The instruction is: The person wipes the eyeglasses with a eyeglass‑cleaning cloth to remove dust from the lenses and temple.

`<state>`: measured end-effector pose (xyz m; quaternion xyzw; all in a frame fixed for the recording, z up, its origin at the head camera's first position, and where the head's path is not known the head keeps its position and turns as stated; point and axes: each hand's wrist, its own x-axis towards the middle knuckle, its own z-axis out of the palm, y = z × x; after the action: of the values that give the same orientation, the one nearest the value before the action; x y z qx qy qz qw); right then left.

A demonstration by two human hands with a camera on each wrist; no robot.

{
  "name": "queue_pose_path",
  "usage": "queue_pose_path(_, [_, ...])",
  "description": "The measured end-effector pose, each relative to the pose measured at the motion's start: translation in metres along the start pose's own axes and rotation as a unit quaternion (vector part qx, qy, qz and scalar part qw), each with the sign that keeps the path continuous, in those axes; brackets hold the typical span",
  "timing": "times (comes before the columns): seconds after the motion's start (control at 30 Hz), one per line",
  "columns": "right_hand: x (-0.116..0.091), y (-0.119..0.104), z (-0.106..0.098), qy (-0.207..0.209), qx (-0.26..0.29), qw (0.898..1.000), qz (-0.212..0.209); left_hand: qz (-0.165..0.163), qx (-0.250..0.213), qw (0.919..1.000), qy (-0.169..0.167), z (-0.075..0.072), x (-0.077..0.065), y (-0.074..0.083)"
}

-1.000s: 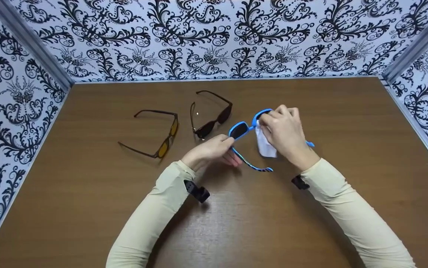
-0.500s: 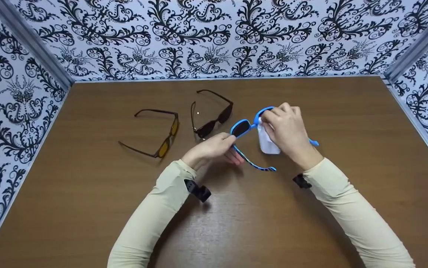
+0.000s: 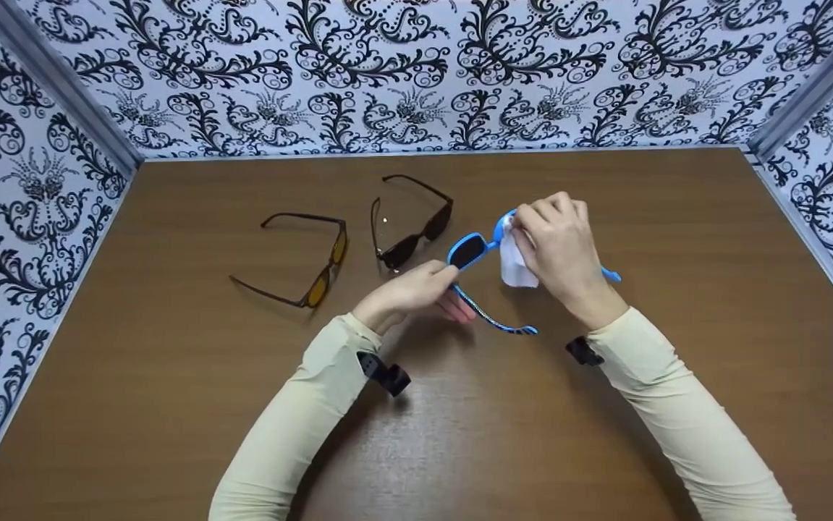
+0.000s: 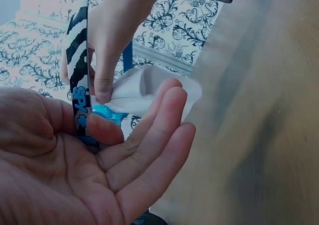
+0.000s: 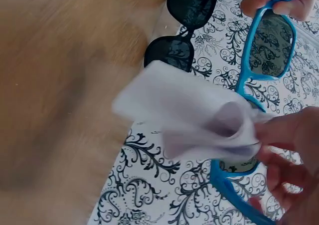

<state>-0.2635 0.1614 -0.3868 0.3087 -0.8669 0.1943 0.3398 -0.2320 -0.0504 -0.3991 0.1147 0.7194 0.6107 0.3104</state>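
Blue-framed sunglasses (image 3: 467,251) with dark lenses are held above the table, temples spread. My left hand (image 3: 409,289) pinches the frame by the hinge at their left end; its other fingers extend in the left wrist view, beside the zebra-striped temple (image 4: 79,70). With my right hand (image 3: 561,250) I pinch a white cloth (image 3: 517,264) against the other lens. That lens is mostly hidden by the fingers and cloth in the head view. In the right wrist view the folded cloth (image 5: 184,100) hangs loose from the fingertips, and the uncovered lens (image 5: 271,44) shows near the left fingers.
Dark sunglasses (image 3: 400,252) lie with temples unfolded on the wooden table (image 3: 170,383), just beyond my left hand. Farther left are yellow-lensed glasses (image 3: 319,287), also unfolded. Patterned panels (image 3: 416,79) border the table at the back and sides.
My right hand has shifted slightly up along the covered lens with the cloth, whose hanging end has risen. The left hand and the sunglasses have barely moved.
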Motion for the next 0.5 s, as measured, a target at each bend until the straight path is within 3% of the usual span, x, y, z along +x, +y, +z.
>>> queue_pose_path(0.13, [0.0010,-0.0019,0.0004,0.026,-0.027,0.998,0.042,0.003,-0.009,0.9999,0.011,0.0003,-0.0008,-0.0002])
queue_pose_path(0.2, [0.0027,-0.0015,0.0012,0.050,-0.010,0.997,0.051,0.004,-0.021,0.9995,0.025,0.0008,-0.0015,0.0004])
queue_pose_path(0.37, [0.0066,-0.0020,-0.0005,0.109,0.119,0.985,0.053,0.002,-0.077,0.9958,0.049,0.0009,-0.0031,0.0032])
queue_pose_path(0.5, [0.0075,-0.0106,-0.0069,0.111,0.208,0.970,0.060,-0.004,-0.128,0.9904,0.051,-0.0027,-0.0031,0.0035])
